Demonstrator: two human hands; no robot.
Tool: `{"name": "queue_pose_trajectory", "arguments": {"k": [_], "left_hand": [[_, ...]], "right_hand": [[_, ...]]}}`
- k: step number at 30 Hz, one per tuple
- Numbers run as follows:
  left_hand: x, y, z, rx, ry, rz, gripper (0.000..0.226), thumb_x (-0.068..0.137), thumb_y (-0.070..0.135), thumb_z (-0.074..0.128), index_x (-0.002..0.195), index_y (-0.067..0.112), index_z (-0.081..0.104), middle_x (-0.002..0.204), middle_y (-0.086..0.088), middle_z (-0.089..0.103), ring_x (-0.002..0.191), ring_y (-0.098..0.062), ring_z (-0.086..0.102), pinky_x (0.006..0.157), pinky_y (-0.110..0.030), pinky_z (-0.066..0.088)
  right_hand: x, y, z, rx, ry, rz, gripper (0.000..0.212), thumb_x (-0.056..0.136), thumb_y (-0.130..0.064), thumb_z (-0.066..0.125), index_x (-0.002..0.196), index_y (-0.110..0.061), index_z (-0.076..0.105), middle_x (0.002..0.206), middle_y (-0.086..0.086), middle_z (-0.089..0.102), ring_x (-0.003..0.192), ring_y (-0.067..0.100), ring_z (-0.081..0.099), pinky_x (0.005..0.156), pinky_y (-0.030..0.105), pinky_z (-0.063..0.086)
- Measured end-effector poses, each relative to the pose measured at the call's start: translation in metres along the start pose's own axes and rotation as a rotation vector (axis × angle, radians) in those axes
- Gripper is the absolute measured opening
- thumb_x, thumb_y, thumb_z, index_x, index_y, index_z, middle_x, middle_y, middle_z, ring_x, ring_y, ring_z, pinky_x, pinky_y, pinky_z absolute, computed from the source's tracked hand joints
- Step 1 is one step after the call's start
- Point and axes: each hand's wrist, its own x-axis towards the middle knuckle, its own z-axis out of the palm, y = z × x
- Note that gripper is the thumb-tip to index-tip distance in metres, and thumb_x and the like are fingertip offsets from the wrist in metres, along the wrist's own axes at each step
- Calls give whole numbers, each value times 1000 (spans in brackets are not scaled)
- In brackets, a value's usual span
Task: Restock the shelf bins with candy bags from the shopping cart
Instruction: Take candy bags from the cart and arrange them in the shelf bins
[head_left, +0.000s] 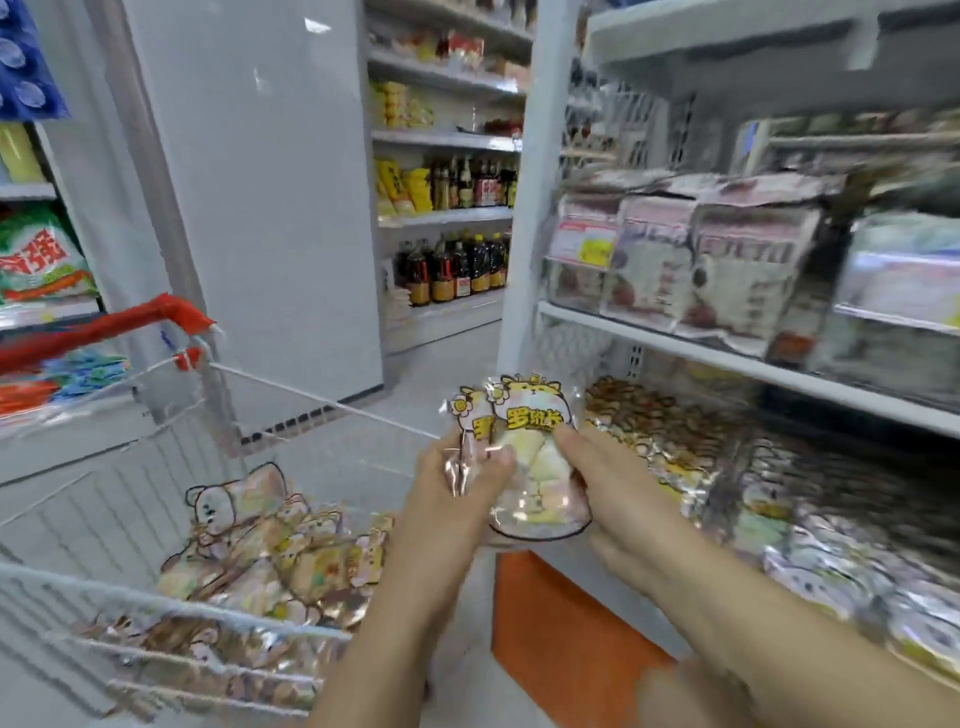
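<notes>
1. Just below the centre of the frame, the left hand (457, 493) pinches the candy bags (530, 457) at their left edge, thumb across the front, fingers curled behind.
2. The right hand (618, 499) clasps the right edge, thumb on the front, fingers underneath; two bags seem to overlap.
3. They look light, soft and crinkly, and the glossy film is probably slippery, so the sealed edges seem the surest hold.
4. More bags lie in the shopping cart (104, 514) at lower left; the shelf bin (727, 483) at lower right is blurred.
</notes>
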Motion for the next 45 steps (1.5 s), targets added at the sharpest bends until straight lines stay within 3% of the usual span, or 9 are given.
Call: {"name": "queue_pose_trajectory", "arguments": {"k": [5,9,13,17,22,28,35,39,45], "left_hand": [[-26,-6,86,106,-291,67,35,90,25,75,122,29,61,112,15,73,107,-2,67,87,-18,51],[-44,-10,143,196,-486,58,52,73,48,75,123,42,60,120,14,71,116,-8,64,106,-41,46],[-71,-5,203,375,-716,21,77,81,54,72,148,41,34,147,24,40,129,6,41,104,-18,35],[-96,-5,262,502,-933,32,27,97,28,63,108,38,41,106,28,52,86,18,56,76,-8,46],[-116,-16,317,642,-974,203,34,92,39,67,112,24,45,104,7,65,99,-10,63,86,-26,48],[-112,-48,337,948,-940,309,45,87,48,72,110,21,45,103,2,64,95,-19,62,80,-36,52],[-94,-65,349,990,-783,437,44,86,53,70,107,25,43,88,4,63,96,-24,59,88,-43,52],[-104,-62,343,1073,-745,556,52,91,53,63,126,22,41,102,2,68,123,-27,52,121,-42,19],[-100,-81,324,1216,-808,708,44,87,65,56,109,27,57,137,14,52,141,-2,28,116,-55,-23]], "right_hand": [[-50,-8,-83,179,171,-41,24,94,-22,66,116,-16,58,99,7,76,89,20,73,84,40,58],[-99,-14,-152,285,212,-1,31,95,-8,63,125,-4,56,106,12,75,87,19,73,74,31,60],[-152,-13,-223,37,302,-35,36,86,-13,74,120,-11,64,112,7,74,105,21,70,92,40,55],[-209,-22,-281,-160,375,-99,34,87,-9,74,119,-14,61,112,4,74,105,23,71,76,29,56],[-251,-23,-332,-303,496,-110,35,86,-9,75,117,-12,60,107,2,75,102,18,71,91,36,55],[-252,6,-350,-530,553,-42,34,85,-17,78,107,-18,53,90,-12,65,71,-15,58,59,5,41],[-227,22,-359,-602,605,-69,46,81,-31,81,114,-28,48,108,-12,66,99,3,62,92,31,51],[-235,25,-361,-635,553,-39,71,63,-65,79,118,-33,49,118,-11,65,113,3,61,98,29,52],[-245,18,-358,-899,460,37,64,69,-50,84,120,-37,46,116,-24,46,113,-2,48,91,15,40]]}}
